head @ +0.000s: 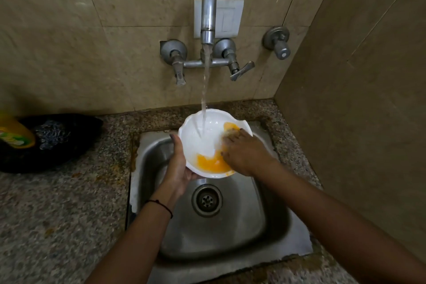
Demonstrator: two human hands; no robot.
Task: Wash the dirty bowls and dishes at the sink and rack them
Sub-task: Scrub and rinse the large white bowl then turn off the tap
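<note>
Two hands work over the sink (244, 226), where a white bowl (191, 136) with a wavy rim is held tilted toward the person, above the drain (207, 200). The left hand (177, 166) cups the bowl from below at its left side, its grip closed round the rim with the thumb lying along the edge. The right hand (242, 154) reaches into the bowl from the right, its grip bent over a small brownish pad (227, 133) pressed against the inner wall; most of the pad is hidden under the fingers. Orange-yellow residue (212, 165) pools in the low near part of the bowl, and a smaller patch sits just above the pad.

Water (205, 90) runs from the wall tap (208, 7) straight into the bowl and lands on its white inner face. A thin dark thread (161, 205) circles the left wrist.

On the speckled stone surface (57, 203) to the left of the sink lies a black bag (69, 145) with a wad of steel wool (49, 131) on it, and a yellow bottle (13, 131) stands at the frame's edge, touching the bag. A white switch plate (230, 18) is fixed to the wall behind the tap.
</note>
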